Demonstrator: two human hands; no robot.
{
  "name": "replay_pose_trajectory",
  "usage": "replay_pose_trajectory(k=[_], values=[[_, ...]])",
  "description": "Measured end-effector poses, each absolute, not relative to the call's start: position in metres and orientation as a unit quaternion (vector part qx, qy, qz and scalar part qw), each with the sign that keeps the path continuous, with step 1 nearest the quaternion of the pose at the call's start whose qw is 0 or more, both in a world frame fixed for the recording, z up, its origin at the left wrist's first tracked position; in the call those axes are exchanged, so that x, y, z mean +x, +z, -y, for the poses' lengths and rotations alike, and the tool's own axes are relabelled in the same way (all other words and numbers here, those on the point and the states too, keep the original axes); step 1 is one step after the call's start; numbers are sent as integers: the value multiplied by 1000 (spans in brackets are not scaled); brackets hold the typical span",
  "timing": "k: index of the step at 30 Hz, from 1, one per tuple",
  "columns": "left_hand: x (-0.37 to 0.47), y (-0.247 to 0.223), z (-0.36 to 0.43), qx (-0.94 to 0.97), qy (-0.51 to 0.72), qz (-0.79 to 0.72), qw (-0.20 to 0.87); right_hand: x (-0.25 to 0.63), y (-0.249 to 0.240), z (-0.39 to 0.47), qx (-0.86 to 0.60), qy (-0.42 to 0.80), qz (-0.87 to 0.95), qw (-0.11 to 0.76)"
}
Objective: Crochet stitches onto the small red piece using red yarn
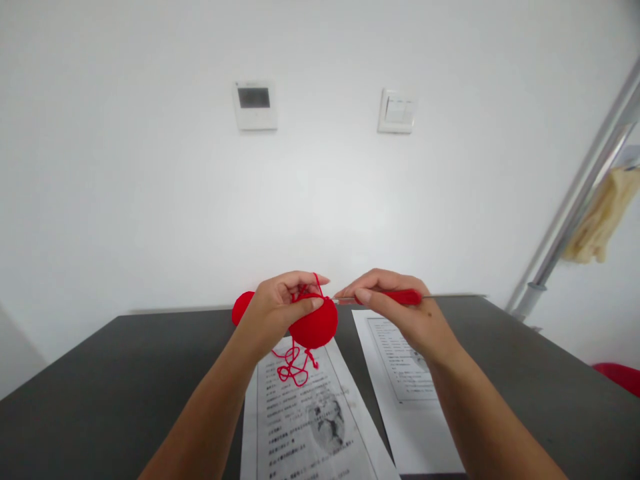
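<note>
Crochet piece (314, 325), one, in left hand (277, 303); one hook (406, 297), right hand (411, 317).

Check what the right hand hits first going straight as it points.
Likely the red yarn piece in the left hand: the tip of the red-handled tool in the right hand points at its upper edge. Depth unclear.
</note>
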State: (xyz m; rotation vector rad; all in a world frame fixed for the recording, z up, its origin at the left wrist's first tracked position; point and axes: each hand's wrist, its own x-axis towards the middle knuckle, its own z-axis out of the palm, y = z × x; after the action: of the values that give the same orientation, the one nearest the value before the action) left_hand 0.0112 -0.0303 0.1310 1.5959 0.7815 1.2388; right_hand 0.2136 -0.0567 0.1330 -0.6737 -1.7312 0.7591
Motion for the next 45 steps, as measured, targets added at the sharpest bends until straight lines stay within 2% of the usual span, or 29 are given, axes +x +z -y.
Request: replay_pose_trajectory(k=[3,12,19,23,27,33,40,45], values=[[11,132,30,614,493,-291,544,217,133,50,-248,401,691,549],[13,132,33,521,468,-181,691,217,127,38,-126,515,654,539],[15,130,35,484,432,-98,755,204,121,35,-61,603,603,519],[14,130,35,490,438,-99,747,197,118,35,-42,620,579,527],[11,133,34,515,467,-138,706,191,117,38,-52,573,574,583],[8,136,36,530,467,-179,684,183,115,46,-54,432,601,671],[-1,142,37,558,453,-225,658,188,106,45,-65,249,699,667],[-2,145,40,578,456,-217,641,191,105,44,-86,181,737,646]])
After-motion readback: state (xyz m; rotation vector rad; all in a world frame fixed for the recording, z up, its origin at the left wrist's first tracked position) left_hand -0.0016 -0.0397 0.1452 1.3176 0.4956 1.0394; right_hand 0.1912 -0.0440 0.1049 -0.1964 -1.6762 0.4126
